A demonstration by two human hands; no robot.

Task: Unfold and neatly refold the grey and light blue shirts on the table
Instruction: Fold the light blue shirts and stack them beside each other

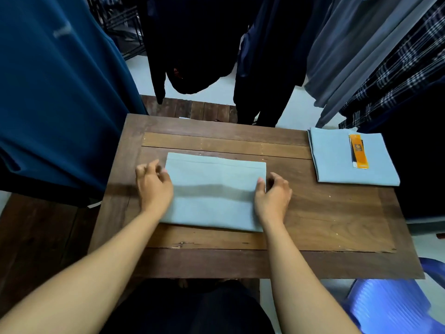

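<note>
Head view — left hand [154, 186] and right hand [273, 197] pinch side edges of the centre shirt [214, 189].

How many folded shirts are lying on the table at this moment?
2. The middle shirt lies at the centre of the table, between the left hand and the right hand. The tagged shirt, bearing an orange tag, lies at the far right corner. None seems hidden.

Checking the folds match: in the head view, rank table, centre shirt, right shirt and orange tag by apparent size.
1. table
2. centre shirt and right shirt: alike; the centre one looks slightly bigger, but it lies nearer the camera, so unranked
3. orange tag
</note>
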